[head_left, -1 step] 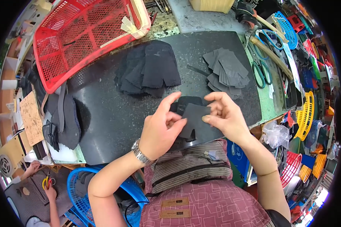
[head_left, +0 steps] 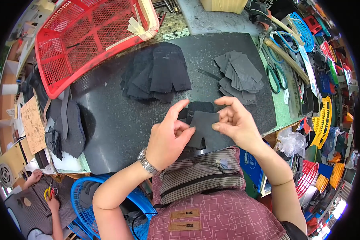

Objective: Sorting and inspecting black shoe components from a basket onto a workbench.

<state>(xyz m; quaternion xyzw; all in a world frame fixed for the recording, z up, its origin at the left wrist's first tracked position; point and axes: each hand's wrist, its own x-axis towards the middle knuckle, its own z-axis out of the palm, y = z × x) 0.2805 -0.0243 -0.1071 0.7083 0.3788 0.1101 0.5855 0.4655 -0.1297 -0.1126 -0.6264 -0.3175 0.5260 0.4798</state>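
Across our dark worktop (head_left: 112,120), a fanned black stack (head_left: 170,66) lies at upper centre with a gray stack (head_left: 242,74) to its right, while near the frame's middle we grip a flat gray piece (head_left: 205,127), our left hand (head_left: 166,138) pinching its left edge, our right hand (head_left: 242,129) its right.

A black, speckled work board (head_left: 120,124) lay beneath both hands on a green-topped workbench (head_left: 283,113). Beyond the left hand (head_left: 166,140) it carried a fanned pile of black fabric cutouts (head_left: 170,70); beyond the right hand (head_left: 240,126), overlapping thin gray rectangular pieces (head_left: 240,72). Beyond the gap between the hands lay a narrow dark strip (head_left: 208,74). Teal-handled scissors (head_left: 270,76) rested farther out, to the right hand's right.
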